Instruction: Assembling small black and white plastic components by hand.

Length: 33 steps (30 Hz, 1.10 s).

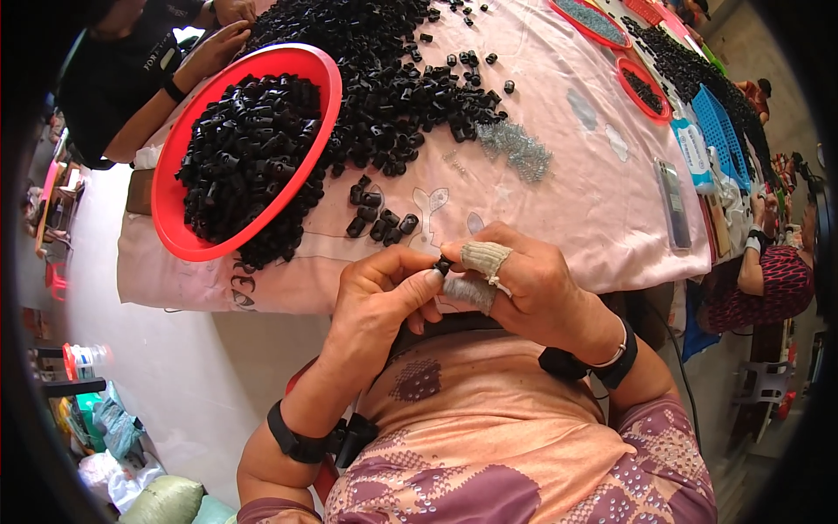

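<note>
"Noting position first: where is the small black part (443,265)?"

"Between the left hand (380,284) and the right hand (534,272), in front of the person's body, near the close edge of the pink cloth (602,236)."

"State of the fingers?"

"Left: thumb and index closed on the part in a pinch. Right: fingers curled inward, tips at the part; beige finger sleeve (487,258) and grey finger sleeve (471,294) worn. Whether the right grips or only touches, I cannot tell."

"Long axis?"

"Mostly covered. The visible sliver appears to run roughly away from the body, toward the table. Which end leads, I cannot tell."

"Compare the loose ones."

"A small cluster of black parts (381,218) lies just beyond the left hand, axes mixed. More fill the red basin (333,87), which is tilted, beside a large black heap (375,52)."
</note>
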Each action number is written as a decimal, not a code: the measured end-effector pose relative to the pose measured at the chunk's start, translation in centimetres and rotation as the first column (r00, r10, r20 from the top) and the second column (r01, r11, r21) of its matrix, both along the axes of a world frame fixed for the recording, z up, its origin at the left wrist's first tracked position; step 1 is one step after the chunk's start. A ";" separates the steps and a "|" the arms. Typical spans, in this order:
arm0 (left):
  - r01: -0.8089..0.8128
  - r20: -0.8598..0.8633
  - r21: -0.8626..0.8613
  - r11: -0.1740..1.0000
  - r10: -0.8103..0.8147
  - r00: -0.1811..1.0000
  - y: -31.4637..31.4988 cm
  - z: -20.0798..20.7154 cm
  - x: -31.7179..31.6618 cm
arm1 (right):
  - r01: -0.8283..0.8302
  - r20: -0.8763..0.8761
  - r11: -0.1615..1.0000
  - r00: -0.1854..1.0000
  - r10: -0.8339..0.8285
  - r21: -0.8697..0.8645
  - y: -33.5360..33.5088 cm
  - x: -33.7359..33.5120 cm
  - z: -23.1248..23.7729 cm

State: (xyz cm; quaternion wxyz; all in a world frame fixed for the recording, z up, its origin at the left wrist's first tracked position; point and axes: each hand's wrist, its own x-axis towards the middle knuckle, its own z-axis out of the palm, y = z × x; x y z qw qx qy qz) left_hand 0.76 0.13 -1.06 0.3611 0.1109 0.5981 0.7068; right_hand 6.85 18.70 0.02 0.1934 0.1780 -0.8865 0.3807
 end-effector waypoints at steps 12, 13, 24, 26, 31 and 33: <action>-0.026 0.128 0.054 0.998 0.019 0.992 0.0 -0.1 0.5 | 0.030 -0.130 0.998 0.991 -0.022 0.060 -0.7 0.2 -0.1; -0.028 0.087 0.042 0.999 0.024 0.996 0.0 0.1 0.5 | 0.033 -0.151 0.997 0.988 -0.023 0.063 -0.8 0.1 -0.2; -0.046 -0.051 0.000 0.999 0.046 0.998 0.4 0.1 0.0 | 0.037 -0.138 0.996 0.990 -0.026 0.076 -1.3 -0.3 -0.4; -0.064 0.042 0.045 0.997 0.062 0.997 0.4 0.6 0.0 | 0.052 -0.150 0.994 0.988 -0.037 0.099 -1.3 -0.3 -0.6; -0.096 0.050 0.079 0.992 0.092 0.994 0.3 -0.1 0.2 | 0.035 -0.146 0.996 0.989 -0.022 0.086 -1.8 -0.2 -0.3; -0.103 0.032 0.083 0.991 0.100 0.994 0.2 -0.3 0.2 | 0.031 -0.147 0.996 0.989 -0.018 0.087 -1.7 -0.2 -0.3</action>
